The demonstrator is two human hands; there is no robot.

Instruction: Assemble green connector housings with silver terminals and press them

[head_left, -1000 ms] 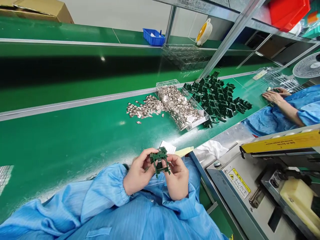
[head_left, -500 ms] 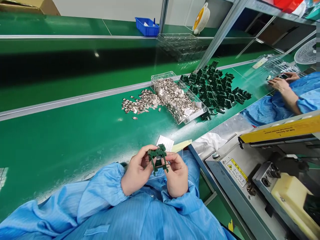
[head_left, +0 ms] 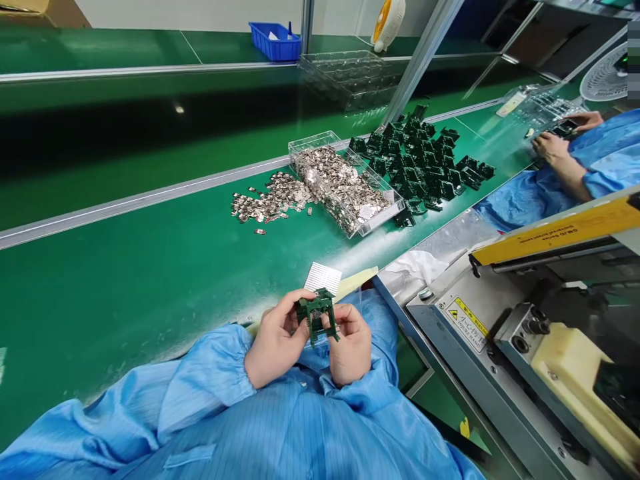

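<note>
A dark green plastic frame [head_left: 319, 312] is held between my two hands above my lap, at the table's front edge. My left hand [head_left: 280, 339] grips its left side with thumb and fingers. On its right side my right hand [head_left: 352, 343] pinches it; the fingertips are partly hidden. Just behind the frame lies a white ribbed sheet [head_left: 323, 278]. Small silvery metal pieces fill a clear tray [head_left: 381, 219], and more of them form a loose pile [head_left: 277, 198] to its left. Many green plastic frames [head_left: 425, 160] are heaped right of the tray.
At the right stands a machine with a yellow bar [head_left: 555, 230] and a warning label. A co-worker's hands [head_left: 555, 143] are busy at the upper right. Clear trays [head_left: 350, 77], a blue bin [head_left: 275, 43] and a fan [head_left: 389, 25] are at the back.
The view has shifted, so the table items appear slightly further left and higher. The green frame is turned slightly between my hands, which still hold it.
</note>
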